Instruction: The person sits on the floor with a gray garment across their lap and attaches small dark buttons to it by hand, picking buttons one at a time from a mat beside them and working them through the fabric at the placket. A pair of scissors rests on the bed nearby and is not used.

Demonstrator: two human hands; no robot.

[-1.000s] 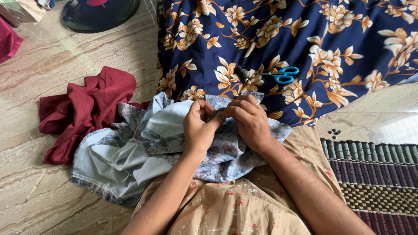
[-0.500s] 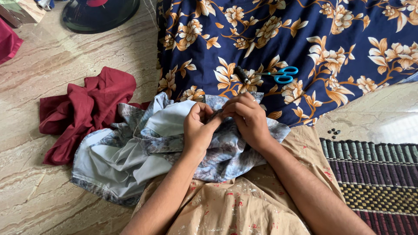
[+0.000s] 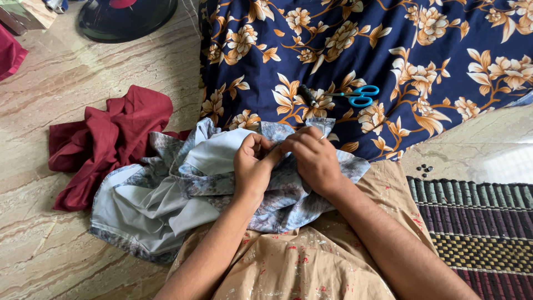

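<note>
We have both hands at the centre of the frame, bunched on the pale blue-grey cloth (image 3: 183,194) in our lap. The left hand (image 3: 252,166) and right hand (image 3: 313,158) each keep a pinching grip on a fold, fingertips meeting. The risk, as we judge it: the loose fabric could slip from the pinch, or snag the scissors (image 3: 355,95) lying on the floral sheet (image 3: 444,50) just above.

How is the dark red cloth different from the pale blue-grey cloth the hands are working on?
The dark red cloth is plain and lies untouched on the floor; the blue-grey cloth is faintly patterned, lies partly on the lap, and is pinched by the left hand and right hand. Both are crumpled.
</note>
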